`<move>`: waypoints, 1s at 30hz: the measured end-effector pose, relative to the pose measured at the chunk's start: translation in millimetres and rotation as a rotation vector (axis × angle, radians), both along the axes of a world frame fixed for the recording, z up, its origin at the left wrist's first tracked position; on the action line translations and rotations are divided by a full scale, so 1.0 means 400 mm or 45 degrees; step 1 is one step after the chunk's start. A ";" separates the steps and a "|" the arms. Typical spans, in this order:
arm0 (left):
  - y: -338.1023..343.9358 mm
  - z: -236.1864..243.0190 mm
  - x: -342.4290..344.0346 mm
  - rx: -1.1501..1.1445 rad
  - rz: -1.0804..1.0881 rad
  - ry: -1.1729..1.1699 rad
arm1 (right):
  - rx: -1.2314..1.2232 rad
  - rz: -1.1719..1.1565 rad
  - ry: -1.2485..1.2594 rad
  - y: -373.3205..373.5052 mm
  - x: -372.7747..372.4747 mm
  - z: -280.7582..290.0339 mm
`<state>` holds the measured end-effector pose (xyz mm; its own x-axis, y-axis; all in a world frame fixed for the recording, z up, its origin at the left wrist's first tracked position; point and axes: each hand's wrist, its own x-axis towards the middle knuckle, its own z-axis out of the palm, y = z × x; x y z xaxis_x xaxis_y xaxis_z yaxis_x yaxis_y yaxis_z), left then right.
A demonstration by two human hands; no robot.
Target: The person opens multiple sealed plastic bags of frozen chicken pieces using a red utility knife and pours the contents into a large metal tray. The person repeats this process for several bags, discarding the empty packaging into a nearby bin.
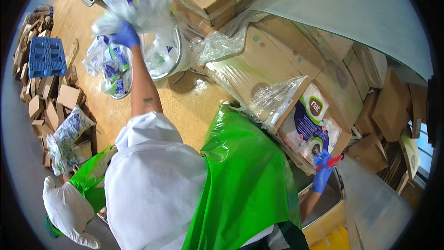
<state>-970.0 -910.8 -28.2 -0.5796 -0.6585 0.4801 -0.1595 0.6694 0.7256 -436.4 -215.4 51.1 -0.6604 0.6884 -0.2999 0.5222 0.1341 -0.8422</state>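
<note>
My left hand (125, 34), in a blue glove, is stretched far forward and closed on a bunched clear plastic bag (150, 7) with purple and green print. Below it stand a bin (180, 58) with a metal rim and clear lining, and a second bin (121, 96) full of similar crumpled bags. At the right, my other blue-gloved right hand (323, 174) grips a slim red tool (331, 161); its blade or tip does not show clearly. That hand is at the near edge of an open cardboard box (343, 141) holding printed plastic packs (311, 118).
Film-wrapped cartons (252, 58) are stacked on the right, beside a pale sheet surface (351, 14). Flattened and loose boxes (388, 106) lie farther right. A blue pallet (47, 57) rests on boxes at the left. Another person (69, 210) in white and green is at lower left.
</note>
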 end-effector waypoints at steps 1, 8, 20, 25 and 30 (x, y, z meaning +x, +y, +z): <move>0.085 -0.061 0.036 -0.036 -0.084 -0.091 | 0.022 -0.046 0.012 -0.007 0.029 -0.027; 0.105 -0.337 0.167 -0.805 -0.840 -1.665 | -0.337 -0.028 -0.279 -0.069 0.101 -0.044; 0.074 -0.295 0.161 -1.101 -1.090 -2.084 | 0.185 0.188 -0.785 -0.021 0.026 -0.021; 0.058 -0.224 0.229 -1.122 -1.046 -2.129 | 0.299 0.034 -0.389 -0.022 0.048 -0.125; 0.096 -0.076 0.288 -1.097 -0.943 -1.968 | 0.571 0.579 -0.403 0.033 -0.154 -0.191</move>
